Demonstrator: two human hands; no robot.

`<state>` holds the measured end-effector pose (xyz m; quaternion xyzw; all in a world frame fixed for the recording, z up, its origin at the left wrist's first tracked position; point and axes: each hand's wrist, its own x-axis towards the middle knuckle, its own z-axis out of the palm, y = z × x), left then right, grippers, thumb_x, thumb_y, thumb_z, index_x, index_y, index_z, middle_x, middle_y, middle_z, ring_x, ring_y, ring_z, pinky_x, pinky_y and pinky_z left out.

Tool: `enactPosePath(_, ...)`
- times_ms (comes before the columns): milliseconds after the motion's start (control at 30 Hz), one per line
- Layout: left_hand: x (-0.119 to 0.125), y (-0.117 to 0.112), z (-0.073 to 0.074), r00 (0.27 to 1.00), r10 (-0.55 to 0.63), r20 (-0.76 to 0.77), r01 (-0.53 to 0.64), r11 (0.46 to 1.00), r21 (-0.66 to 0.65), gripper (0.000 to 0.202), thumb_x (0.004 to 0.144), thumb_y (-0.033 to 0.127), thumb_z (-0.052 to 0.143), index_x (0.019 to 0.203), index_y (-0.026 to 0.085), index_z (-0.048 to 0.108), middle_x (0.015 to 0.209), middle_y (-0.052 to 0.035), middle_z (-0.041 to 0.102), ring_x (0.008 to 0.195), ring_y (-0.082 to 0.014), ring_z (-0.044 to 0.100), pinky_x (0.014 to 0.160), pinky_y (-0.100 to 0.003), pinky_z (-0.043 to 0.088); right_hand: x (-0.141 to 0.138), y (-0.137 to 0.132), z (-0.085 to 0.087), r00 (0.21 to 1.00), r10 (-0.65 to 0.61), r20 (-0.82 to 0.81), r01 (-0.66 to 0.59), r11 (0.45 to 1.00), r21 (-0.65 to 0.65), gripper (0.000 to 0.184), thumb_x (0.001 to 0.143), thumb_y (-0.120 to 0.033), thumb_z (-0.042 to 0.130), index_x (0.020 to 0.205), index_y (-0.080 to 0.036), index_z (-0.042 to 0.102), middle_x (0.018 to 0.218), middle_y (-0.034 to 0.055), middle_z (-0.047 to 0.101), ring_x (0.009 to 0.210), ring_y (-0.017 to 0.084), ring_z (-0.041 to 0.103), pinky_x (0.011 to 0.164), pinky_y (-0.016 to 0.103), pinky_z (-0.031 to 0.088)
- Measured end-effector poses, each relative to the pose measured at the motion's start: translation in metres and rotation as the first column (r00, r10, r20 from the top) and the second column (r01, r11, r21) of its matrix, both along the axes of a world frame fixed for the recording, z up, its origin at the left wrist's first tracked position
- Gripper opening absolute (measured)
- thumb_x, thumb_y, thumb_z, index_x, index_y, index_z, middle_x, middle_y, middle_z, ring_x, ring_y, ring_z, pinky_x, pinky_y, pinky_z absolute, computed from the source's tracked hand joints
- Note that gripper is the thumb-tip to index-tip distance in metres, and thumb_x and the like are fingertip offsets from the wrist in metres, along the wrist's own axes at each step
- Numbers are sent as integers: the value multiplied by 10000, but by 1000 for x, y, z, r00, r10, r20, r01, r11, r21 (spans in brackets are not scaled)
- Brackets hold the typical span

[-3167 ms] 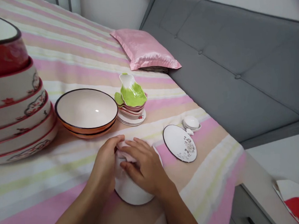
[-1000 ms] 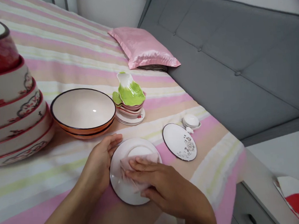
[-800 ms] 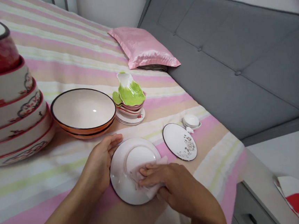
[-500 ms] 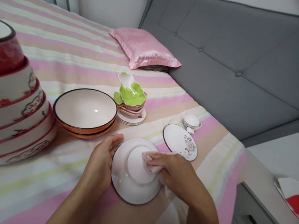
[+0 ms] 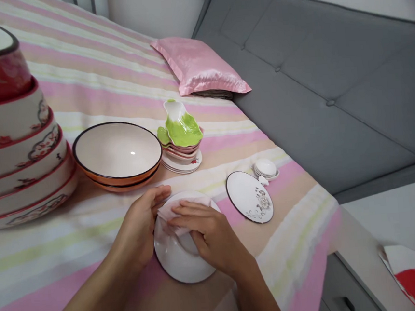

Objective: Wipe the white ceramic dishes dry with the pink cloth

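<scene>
A white plate [image 5: 182, 264] with a dark rim lies bottom side up, its foot ring partly covered. My left hand [image 5: 144, 224] steadies it at the left edge, fingers along the rim and some of them hidden behind it. Across the plate, my right hand [image 5: 209, 233] presses a thin pale pink cloth or tissue [image 5: 169, 214] flat against the underside, fingers together over it. To the right of the plate lies an oval white dish [image 5: 245, 195] with a grey flower pattern.
A tall stack of red-rimmed bowls [image 5: 15, 158] stands at the left. Beside it are orange bowls [image 5: 118, 151] and small dishes topped by a green leaf-shaped one [image 5: 183, 128]. Tiny white dishes [image 5: 265, 167] sit farther right. A pink pillow [image 5: 203, 66] rests near the grey headboard [image 5: 306, 84].
My right hand has slid the cloth left over the plate, from the right part of the foot ring to the upper left rim. My left hand and the plate have hardly moved.
</scene>
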<state>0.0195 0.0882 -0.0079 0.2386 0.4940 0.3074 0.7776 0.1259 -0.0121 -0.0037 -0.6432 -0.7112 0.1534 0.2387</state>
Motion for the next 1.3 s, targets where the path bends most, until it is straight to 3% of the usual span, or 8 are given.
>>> enactPosePath(167,-1,0,-2,1000,8,22,-8,1000,-7,153,719,214,562,802,151,674,844,-27,696,781,-119,622,640,-177,476,-3,6,-7,986,-85,147,91,995,-38,428,855,-162,483,1266,-272,533,1385,-9,480,1338,223,337,1097,436,305)
enactPosePath(300,0,1,-5,997,6,78,-7,1000,16,150,707,204,554,779,154,676,797,-17,696,783,-116,626,689,-180,478,0,6,-10,964,-217,151,224,974,-30,365,916,-276,432,1270,-296,520,1396,6,463,1324,221,356,1082,432,321)
enactPosePath(533,0,1,-3,1000,-18,15,18,1000,-6,170,746,220,537,836,146,660,916,-39,704,885,-127,626,846,-217,441,5,3,-14,934,-342,105,348,937,-41,405,925,-259,393,1322,-247,467,1388,36,470,1311,188,377,1105,368,294)
enactPosePath(767,0,1,-4,999,-41,-19,41,999,15,204,755,250,529,879,151,657,1021,-69,693,1046,-173,595,977,-277,391,1,-4,-1,855,-482,191,515,832,-207,441,931,-276,364,1369,-228,391,1396,88,455,1268,244,439,977,391,416)
enactPosePath(867,0,1,-5,999,-48,-25,49,999,19,210,758,261,530,884,152,658,1040,-74,690,1069,-181,588,1005,-289,378,-4,-6,8,789,-529,313,607,752,-256,432,938,-283,344,1356,-191,399,1314,131,530,1151,270,545,891,401,453)
enactPosePath(1033,0,1,-5,998,-47,-32,48,999,22,226,753,273,540,903,156,661,1047,-78,688,1078,-197,586,1018,-316,379,-12,-10,15,675,-509,533,714,631,-302,405,943,-296,330,1268,-112,484,972,176,680,881,283,662,744,388,470)
enactPosePath(1167,-1,1,-6,998,-49,-34,50,998,33,228,751,278,537,894,158,667,1048,-85,688,1078,-204,587,1012,-319,388,-16,-15,19,661,-461,592,715,626,-311,386,931,-318,344,1082,-62,590,835,212,687,802,295,674,667,371,472)
enactPosePath(1300,-1,2,-7,998,-47,-38,48,998,28,210,749,271,539,869,163,674,1033,-75,692,1031,-182,606,966,-277,419,-21,-23,24,668,-451,592,698,657,-286,309,892,-344,427,948,-106,616,739,187,689,674,285,673,568,348,459)
